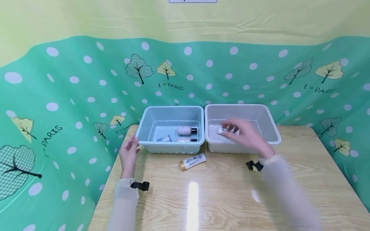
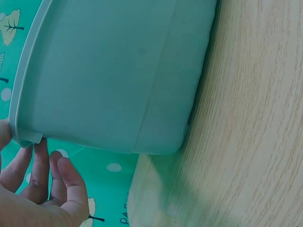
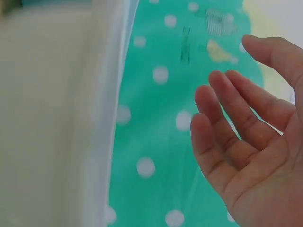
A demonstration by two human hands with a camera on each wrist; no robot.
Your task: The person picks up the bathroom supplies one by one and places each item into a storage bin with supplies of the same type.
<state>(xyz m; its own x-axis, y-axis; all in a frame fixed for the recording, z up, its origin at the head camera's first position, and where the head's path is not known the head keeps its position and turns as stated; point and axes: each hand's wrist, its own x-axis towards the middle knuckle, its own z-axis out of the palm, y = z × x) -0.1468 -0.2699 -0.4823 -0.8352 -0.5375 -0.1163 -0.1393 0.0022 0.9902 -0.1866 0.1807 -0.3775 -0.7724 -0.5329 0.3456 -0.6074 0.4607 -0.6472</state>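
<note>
My left hand [image 1: 129, 154] pinches the near left corner of the light blue bin [image 1: 170, 143], thumb over the rim and fingertips beneath it, as the left wrist view shows. Above the grey bin [image 1: 244, 109] hovers my right hand [image 1: 242, 133], fingers loosely bent and holding nothing. Partly behind its fingers, a white labelled item [image 1: 221, 130] lies in the grey bin. The blue bin holds a pink bottle with a black cap [image 1: 184, 130], a second similar bottle [image 1: 183, 140] and a blue-and-white item [image 1: 165, 138], both partly hidden by the front rim.
A white tube with a gold cap [image 1: 194, 161] lies on the wooden table [image 1: 225, 192] in front of the bins. The bins stand side by side against a green dotted curtain [image 1: 179, 73]. Each wrist wears a black strap [image 1: 140, 185].
</note>
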